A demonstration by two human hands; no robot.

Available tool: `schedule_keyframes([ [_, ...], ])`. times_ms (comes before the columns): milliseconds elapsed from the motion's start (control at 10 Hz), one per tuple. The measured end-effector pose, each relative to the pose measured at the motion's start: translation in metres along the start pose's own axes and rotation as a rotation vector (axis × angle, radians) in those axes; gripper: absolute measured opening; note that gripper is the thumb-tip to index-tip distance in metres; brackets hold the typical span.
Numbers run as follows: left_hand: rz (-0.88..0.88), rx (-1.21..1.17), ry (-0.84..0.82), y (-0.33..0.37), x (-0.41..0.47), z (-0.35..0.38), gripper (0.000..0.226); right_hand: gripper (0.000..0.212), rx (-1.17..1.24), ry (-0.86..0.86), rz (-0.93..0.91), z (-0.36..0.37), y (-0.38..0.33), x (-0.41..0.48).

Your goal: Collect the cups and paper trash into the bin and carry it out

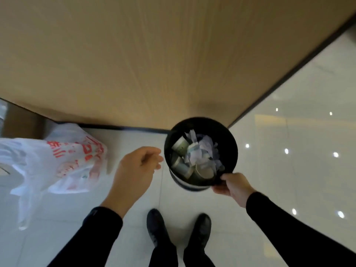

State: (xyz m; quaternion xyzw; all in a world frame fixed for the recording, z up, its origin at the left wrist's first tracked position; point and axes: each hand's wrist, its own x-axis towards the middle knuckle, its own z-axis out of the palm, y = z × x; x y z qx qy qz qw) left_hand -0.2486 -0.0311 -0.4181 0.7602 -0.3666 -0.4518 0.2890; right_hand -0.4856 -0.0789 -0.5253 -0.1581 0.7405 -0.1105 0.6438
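The round black cylindrical bin (227, 135) has dark, matte inner walls and a pale band around its lower outside. It stands nearly upright, its long axis vertical and its open mouth facing up toward the camera, with the near side of the rim tipped slightly toward the person. It sits above the glossy pale tiled floor (289, 170), just in front of the light wooden wall panel (134, 64) at its corner, ahead of two black shoes (156, 226).

Inside lie several crumpled paper cups (180, 145) with greenish print, on their sides, mixed with torn white paper scraps (204, 149) heaped toward the middle.

The right hand (232, 185) is clamped on the near rim, thumb over the edge. The left hand (136, 166) is loosely open and empty, just beside the bin's left wall, apart from it. A white plastic bag with red print (77, 160) lies on the floor at left.
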Motion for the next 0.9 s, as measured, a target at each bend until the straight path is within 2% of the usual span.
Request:
schedule_keyframes([
  [300, -0.122, 0.107, -0.126, -0.127, 0.058, 0.087, 0.025, 0.025, 0.026, 0.03, 0.026, 0.018, 0.053, 0.164],
  [500, -0.157, 0.126, -0.129, -0.163, 0.087, 0.113, 0.018, 0.028, 0.022, 0.034, 0.027, 0.021, 0.077, 0.219],
  [700, -0.17, 0.117, -0.127, -0.164, 0.1, 0.125, 0.017, 0.029, -0.025, 0.036, -0.022, 0.023, 0.077, 0.224],
  [800, -0.169, 0.153, -0.158, -0.15, 0.092, 0.122, 0.017, 0.027, -0.021, -0.002, 0.042, 0.026, 0.072, 0.202],
  [900, -0.148, 0.171, -0.165, -0.12, 0.083, 0.118, 0.017, 0.026, -0.07, 0.029, -0.004, 0.005, 0.055, 0.171],
])
